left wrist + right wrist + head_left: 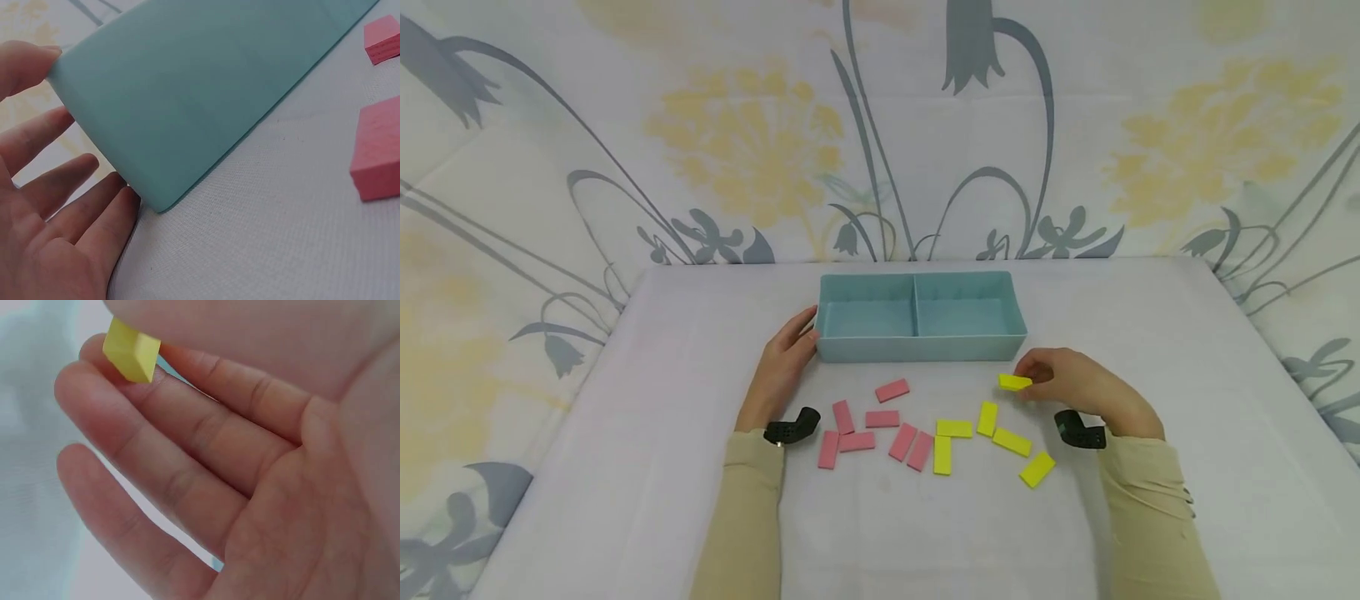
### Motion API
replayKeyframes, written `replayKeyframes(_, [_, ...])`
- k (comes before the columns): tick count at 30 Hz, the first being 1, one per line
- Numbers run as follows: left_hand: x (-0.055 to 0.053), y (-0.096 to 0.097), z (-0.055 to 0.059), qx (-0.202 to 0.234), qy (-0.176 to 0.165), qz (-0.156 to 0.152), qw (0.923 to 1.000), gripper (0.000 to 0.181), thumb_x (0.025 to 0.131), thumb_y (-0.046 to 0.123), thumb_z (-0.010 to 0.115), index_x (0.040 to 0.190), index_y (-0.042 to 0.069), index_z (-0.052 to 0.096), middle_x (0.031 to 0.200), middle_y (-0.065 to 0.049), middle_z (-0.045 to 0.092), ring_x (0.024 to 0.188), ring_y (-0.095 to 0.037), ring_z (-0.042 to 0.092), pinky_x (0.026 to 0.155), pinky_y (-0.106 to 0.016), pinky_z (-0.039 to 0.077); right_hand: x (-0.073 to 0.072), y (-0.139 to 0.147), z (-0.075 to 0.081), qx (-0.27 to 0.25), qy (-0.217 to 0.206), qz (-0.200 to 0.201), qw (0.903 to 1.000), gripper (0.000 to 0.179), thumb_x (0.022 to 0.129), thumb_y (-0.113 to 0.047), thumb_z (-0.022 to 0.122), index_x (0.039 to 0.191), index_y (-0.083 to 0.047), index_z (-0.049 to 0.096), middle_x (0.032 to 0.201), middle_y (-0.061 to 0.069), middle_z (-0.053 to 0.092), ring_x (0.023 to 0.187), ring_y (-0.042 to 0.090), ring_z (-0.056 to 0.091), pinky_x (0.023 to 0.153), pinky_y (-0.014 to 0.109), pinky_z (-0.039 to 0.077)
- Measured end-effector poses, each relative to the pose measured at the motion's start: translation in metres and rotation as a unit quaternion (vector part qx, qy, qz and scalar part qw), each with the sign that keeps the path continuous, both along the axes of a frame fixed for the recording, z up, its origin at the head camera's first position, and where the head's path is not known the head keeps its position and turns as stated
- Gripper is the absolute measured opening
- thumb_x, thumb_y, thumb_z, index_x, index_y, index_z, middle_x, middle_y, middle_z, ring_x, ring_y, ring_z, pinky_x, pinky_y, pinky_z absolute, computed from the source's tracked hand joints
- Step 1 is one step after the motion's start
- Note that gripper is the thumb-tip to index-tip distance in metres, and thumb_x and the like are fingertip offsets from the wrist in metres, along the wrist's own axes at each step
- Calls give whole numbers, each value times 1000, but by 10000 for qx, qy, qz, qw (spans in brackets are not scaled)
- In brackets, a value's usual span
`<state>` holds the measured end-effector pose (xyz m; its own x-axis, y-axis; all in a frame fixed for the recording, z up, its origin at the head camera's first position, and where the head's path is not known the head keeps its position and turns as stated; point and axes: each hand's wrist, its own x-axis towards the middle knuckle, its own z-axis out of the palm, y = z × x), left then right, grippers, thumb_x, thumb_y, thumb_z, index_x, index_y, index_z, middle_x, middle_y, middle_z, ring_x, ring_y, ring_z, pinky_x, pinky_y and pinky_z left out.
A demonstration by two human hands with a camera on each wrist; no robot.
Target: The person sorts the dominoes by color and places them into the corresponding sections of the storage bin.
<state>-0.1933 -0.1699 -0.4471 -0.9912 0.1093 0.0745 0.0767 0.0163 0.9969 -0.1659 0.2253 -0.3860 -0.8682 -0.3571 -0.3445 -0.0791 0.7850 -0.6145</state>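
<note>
A pale teal box (917, 348) with two compartments stands on the table, and nothing shows inside either one. At its left end rests my left hand (781, 371); in the left wrist view the thumb and fingers (78, 165) touch the box's end wall, fingers fairly straight. To the right, in front of the box, my right hand (1070, 383) pinches a yellow block (1015, 382) above the table. The right wrist view shows that yellow block (131, 353) between thumb and fingers.
Several pink blocks (882, 419) lie on the white tabletop (880, 533), left of centre. Several loose yellow blocks (1012, 442) lie to their right, below the right hand. A flowered cloth (895, 133) hangs behind the table. Each wrist wears a black camera mount (1078, 431).
</note>
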Motion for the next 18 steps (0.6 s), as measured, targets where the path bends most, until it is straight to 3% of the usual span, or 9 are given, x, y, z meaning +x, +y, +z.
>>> replayKeyframes(7, [0, -4, 2, -92, 47, 79, 9999, 46, 90, 27, 53, 134, 18, 42, 136, -4, 40, 122, -16, 40, 98, -30, 33, 1, -5, 16, -479, 743, -157, 9960, 27, 81, -29, 66, 103, -15, 60, 95, -1, 59, 89, 17, 53, 76, 33, 44])
replayKeyframes(11, [0, -4, 2, -16, 58, 99, 9999, 45, 91, 23, 52, 134, 15, 42, 136, -4, 40, 122, -17, 40, 99, -32, 32, -1, -12, 18, -1012, 1082, -334, 9884, 33, 81, -37, 64, 107, -17, 59, 99, 1, 58, 89, 17, 53, 77, 34, 45])
replayKeyframes(18, [2, -2, 0, 18, -20, 22, 10000, 46, 90, 25, 53, 134, 18, 41, 138, -5, 37, 123, -18, 38, 99, -33, 32, -4, -17, 18, -1300, 1448, -882, 9769, 34, 85, -33, 60, 115, -18, 56, 98, 2, 59, 87, 19, 56, 77, 36, 43])
